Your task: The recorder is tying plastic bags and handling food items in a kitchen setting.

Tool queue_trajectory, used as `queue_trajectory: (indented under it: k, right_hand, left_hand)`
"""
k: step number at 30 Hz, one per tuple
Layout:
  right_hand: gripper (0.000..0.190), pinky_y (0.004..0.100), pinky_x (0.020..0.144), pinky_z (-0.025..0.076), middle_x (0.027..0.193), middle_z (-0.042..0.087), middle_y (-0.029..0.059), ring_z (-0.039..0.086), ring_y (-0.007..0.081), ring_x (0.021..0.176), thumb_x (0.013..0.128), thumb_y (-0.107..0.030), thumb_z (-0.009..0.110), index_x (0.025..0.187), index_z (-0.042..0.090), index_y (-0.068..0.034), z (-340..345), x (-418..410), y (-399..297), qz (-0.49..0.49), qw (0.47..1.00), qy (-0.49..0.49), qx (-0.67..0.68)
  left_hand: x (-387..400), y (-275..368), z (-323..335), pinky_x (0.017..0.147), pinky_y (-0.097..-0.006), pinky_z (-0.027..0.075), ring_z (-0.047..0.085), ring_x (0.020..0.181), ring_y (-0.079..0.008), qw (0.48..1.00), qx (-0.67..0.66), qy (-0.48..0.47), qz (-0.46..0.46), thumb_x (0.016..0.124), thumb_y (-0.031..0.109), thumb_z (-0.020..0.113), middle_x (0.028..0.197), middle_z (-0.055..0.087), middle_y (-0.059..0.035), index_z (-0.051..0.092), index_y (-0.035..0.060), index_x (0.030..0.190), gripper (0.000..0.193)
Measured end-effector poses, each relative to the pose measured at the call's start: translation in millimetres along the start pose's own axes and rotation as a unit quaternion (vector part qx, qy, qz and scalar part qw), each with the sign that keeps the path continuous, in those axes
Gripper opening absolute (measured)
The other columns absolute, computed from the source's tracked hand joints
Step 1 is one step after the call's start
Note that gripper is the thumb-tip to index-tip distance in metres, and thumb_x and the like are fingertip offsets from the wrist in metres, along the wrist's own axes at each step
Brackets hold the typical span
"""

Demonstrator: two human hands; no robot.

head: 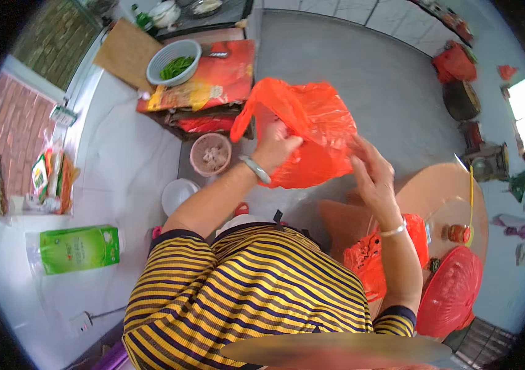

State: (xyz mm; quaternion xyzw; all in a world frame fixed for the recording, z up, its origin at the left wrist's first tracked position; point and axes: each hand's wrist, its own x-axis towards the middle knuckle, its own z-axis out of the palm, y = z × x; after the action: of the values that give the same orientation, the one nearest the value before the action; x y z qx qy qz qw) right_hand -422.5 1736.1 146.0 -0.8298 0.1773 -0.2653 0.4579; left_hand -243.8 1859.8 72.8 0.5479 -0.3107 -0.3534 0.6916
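A red plastic bag (318, 115) hangs spread between my two hands above the grey floor. My left hand (275, 145), with a bangle at its wrist, is at the bag's left side, its fingers closed on the plastic near the opening. At the right edge of the bag, the fingers of my right hand (373, 169) touch the plastic; whether they pinch it cannot be told. A second red plastic bag (366, 263) lies under my right forearm, at the edge of a round table.
The round wooden table (424, 185) holds a jar (459, 233) and a red mesh food cover (452, 289). At upper left, a light blue basket (154, 69) of green vegetables stands beside a cleaver (216, 54). A pink basket (193, 162) and a white bowl (174, 196) sit lower down.
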Motion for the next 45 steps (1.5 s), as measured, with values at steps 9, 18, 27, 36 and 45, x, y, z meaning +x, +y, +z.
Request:
queue_trajectory:
  k: [9,18,27,36,45]
  right_hand:
    - [0.023,0.0274,0.074,0.05,0.089,0.066,0.0134,0.064,0.0169,0.079,0.086,-0.008,0.056,0.106,0.059,0.003,-3.5,-48.8,74.9,0.185,0.978,-0.098,-0.006]
    - [0.024,0.0258,0.071,0.049,0.085,0.065,0.008,0.061,0.0129,0.075,0.086,-0.007,0.054,0.108,0.058,0.003,50.1,-44.6,85.1,0.165,0.965,-0.177,-0.102]
    - [0.022,0.0319,0.071,0.049,0.085,0.064,0.0178,0.065,0.0266,0.078,0.08,-0.007,0.056,0.099,0.061,0.003,92.8,-20.9,57.4,0.158,0.966,-0.171,-0.116]
    - [0.047,0.0379,0.074,0.051,0.103,0.06,0.0176,0.063,0.0304,0.084,0.076,-0.019,0.067,0.116,0.052,-0.001,183.1,15.0,-22.2,0.026,0.985,-0.137,-0.106]
    - [0.054,0.0374,0.08,0.049,0.102,0.061,0.0195,0.061,0.0339,0.092,0.066,-0.005,0.062,0.119,0.052,-0.002,160.8,12.0,65.0,0.088,0.97,0.072,-0.213]
  left_hand:
    - [-33.6,6.8,-211.2,0.095,-0.0367,0.043,0.058,0.103,-0.0245,0.925,-0.352,0.141,0.03,0.075,0.003,0.048,0.115,0.06,-0.011,0.055,0.0006,0.114,0.04]
    - [-80.2,-84.4,-375.8,0.095,-0.0411,0.043,0.057,0.105,-0.0279,0.825,-0.434,0.35,0.091,0.077,0.009,0.046,0.115,0.059,-0.0131,0.054,-0.0009,0.114,0.039]
    - [-65.5,-67.1,-367.9,0.092,-0.0403,0.045,0.058,0.101,-0.0261,0.841,-0.429,0.33,0.022,0.081,0.011,0.047,0.109,0.061,-0.0131,0.056,-0.0015,0.11,0.033]
    - [-7.7,-12.6,-194.0,0.105,-0.0449,0.031,0.045,0.119,-0.0289,0.84,-0.53,0.106,-0.044,0.084,0.014,0.046,0.128,0.05,-0.0097,0.044,0.0037,0.126,0.043]
    - [-0.3,-29.1,-96.3,0.097,-0.041,0.038,0.05,0.113,-0.0241,0.912,-0.34,-0.079,-0.215,0.089,0.022,0.051,0.121,0.053,-0.0106,0.046,0.0049,0.122,0.038]
